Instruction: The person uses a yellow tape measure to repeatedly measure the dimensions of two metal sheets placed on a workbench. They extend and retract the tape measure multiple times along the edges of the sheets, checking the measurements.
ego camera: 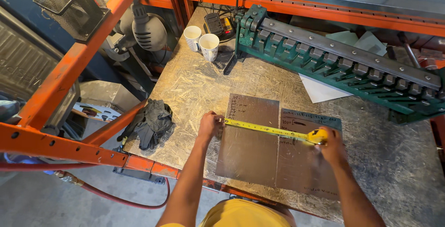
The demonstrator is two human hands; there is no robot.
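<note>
Measuring left metal sheet [250, 139] | left hand [209, 126] pinching tape measure [271, 129] end at sheet's left edge | right hand [330, 146] gripping case beyond its right edge | tape stretched, no mark visible yet

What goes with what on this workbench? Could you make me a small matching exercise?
Things:
1. tape measure
2. two mugs
3. black gloves
4. green bending machine

Places:
A. far right of the bench
B. stretched across the metal sheets, between left hand and right hand
C. near left edge
D. far left, by a charger

Pairs: 1-B, 2-D, 3-C, 4-A
</note>
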